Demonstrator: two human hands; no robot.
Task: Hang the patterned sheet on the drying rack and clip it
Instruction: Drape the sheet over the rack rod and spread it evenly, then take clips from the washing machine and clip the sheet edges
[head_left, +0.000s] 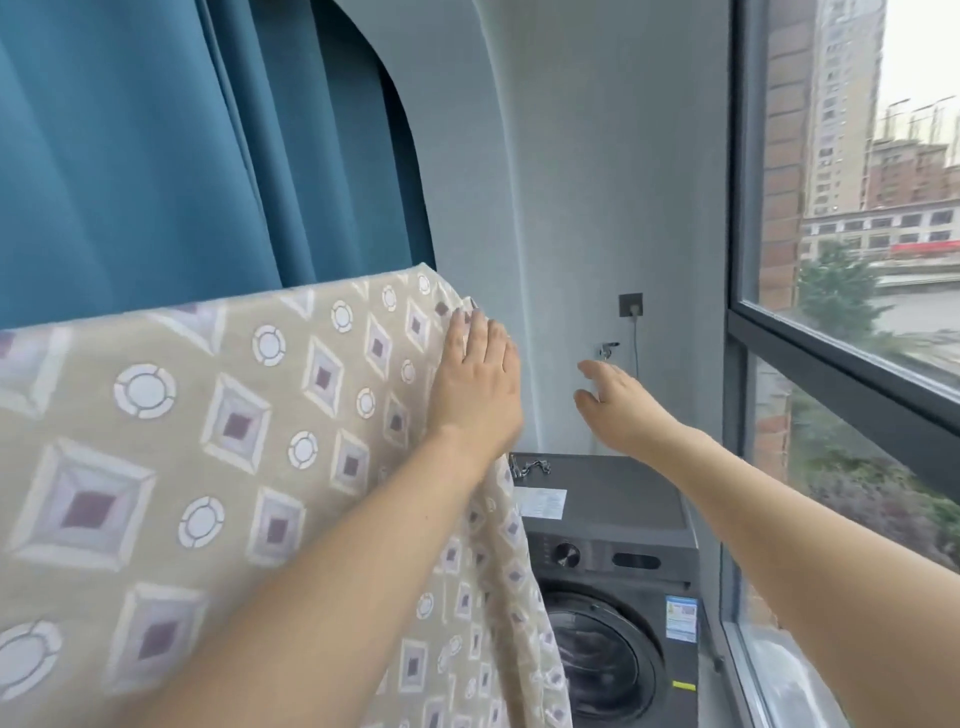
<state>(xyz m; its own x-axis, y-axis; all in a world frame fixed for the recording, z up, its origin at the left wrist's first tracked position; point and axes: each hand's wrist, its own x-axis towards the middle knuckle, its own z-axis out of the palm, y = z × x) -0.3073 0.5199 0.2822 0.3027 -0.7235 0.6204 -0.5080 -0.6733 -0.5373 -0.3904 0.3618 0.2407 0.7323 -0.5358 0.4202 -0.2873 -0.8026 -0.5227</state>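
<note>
At rack's right end, left hand (475, 384) flat on patterned sheet (208, 441); right hand (618, 405) beside it, open, empty.

Two bare forearms reach in from the lower edge, with no sleeve showing on either. The left hand (475, 384) and the right hand (618, 402) wear no gloves, and no ring, watch or bracelet shows on either hand or wrist. The nails that show look short and unpainted. Both arms are slightly blurred.
</note>
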